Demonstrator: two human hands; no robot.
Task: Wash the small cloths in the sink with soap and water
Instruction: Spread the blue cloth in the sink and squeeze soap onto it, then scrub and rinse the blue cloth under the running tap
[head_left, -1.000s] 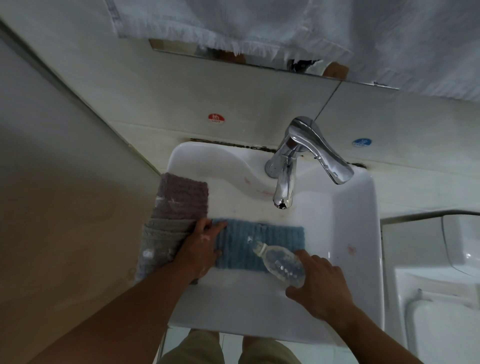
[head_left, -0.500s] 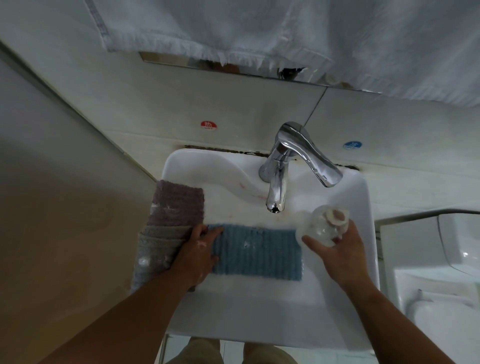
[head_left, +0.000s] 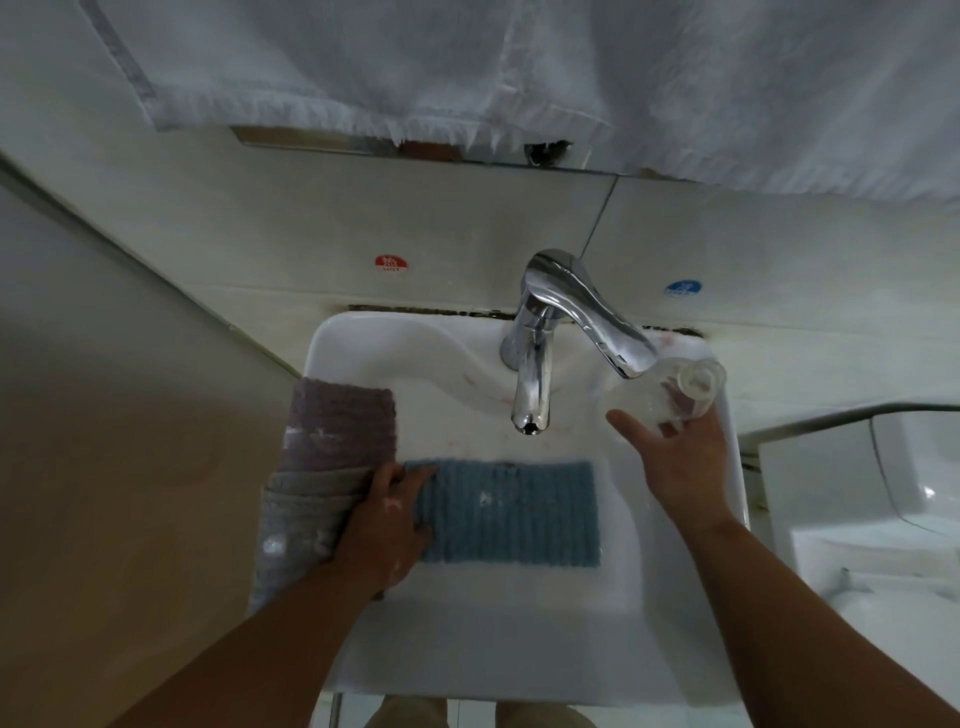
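Head view: left hand (head_left: 382, 525) flat on blue cloth (head_left: 514, 512), right hand's (head_left: 675, 467) hold on soap bottle (head_left: 670, 395) unclear, we should seat it squarely on the sink (head_left: 733, 467) rim.

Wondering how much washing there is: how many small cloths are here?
3. A blue cloth lies flat in the sink, a mauve cloth drapes its left rim, and a grey cloth lies just nearer the person, next to the left hand. Others may be hidden.
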